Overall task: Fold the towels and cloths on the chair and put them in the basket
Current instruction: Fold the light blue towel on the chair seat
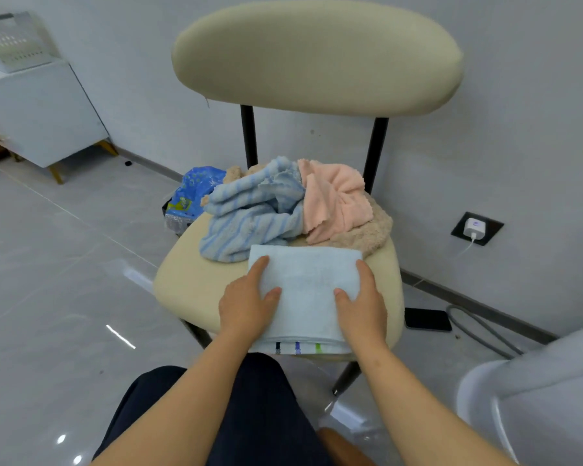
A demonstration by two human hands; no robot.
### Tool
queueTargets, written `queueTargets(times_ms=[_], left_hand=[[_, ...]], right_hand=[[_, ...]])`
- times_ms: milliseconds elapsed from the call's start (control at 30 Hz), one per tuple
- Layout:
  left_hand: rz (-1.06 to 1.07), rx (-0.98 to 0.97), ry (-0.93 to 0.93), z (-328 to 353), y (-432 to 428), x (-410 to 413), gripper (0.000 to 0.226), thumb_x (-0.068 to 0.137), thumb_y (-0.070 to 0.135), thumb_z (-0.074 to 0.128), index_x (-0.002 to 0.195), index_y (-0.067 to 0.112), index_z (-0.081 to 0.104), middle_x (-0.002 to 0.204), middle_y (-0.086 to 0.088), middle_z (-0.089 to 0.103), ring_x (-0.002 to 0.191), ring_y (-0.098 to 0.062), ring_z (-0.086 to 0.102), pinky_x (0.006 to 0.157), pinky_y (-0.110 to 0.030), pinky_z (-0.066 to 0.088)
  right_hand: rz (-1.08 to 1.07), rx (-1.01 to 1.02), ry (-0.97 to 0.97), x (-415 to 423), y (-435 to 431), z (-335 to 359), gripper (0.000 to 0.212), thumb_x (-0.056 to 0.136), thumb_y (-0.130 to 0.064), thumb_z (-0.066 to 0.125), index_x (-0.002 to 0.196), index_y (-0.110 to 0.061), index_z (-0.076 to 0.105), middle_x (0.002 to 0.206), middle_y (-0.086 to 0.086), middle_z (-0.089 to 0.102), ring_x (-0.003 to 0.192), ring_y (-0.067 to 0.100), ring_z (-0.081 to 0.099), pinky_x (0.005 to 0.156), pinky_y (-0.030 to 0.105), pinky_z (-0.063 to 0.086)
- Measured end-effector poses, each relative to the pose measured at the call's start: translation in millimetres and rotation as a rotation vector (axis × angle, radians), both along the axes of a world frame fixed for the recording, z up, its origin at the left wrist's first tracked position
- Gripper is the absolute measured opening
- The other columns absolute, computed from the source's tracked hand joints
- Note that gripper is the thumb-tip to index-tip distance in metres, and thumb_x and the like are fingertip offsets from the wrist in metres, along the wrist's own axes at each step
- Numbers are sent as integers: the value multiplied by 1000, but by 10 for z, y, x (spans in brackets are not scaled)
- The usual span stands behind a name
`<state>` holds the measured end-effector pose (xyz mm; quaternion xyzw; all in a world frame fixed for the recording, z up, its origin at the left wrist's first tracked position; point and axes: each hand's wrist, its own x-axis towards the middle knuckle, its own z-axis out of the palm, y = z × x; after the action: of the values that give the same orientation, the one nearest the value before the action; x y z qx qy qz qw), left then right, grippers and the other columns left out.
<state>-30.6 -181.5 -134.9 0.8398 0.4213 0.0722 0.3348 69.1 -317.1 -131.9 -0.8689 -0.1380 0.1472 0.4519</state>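
Left hand and right hand lie flat, fingers straight, pressing the folded towel at the chair seat's front. Striped cloth, pink cloth and tan cloth are heaped behind it, unfolded. Early stage, probably: nothing basketed yet.

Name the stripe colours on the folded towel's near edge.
Black, blue and green stripes on the pale blue folded towel; head view.

Crumpled cloth heap crowds the seat's back; chair front-left bare.
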Motion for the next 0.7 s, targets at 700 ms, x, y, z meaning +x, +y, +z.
queueTargets(times_ms=[700], left_hand=[[480, -1239, -418, 744, 1594, -383, 59, 65, 38, 65, 119, 17, 61, 92, -8, 73, 72, -23, 72, 51, -34, 56]], right_hand=[[78, 540, 1053, 57, 1418, 638, 38, 82, -23, 64, 119, -13, 60, 109, 9, 70, 98, 25, 68, 78, 38, 57]])
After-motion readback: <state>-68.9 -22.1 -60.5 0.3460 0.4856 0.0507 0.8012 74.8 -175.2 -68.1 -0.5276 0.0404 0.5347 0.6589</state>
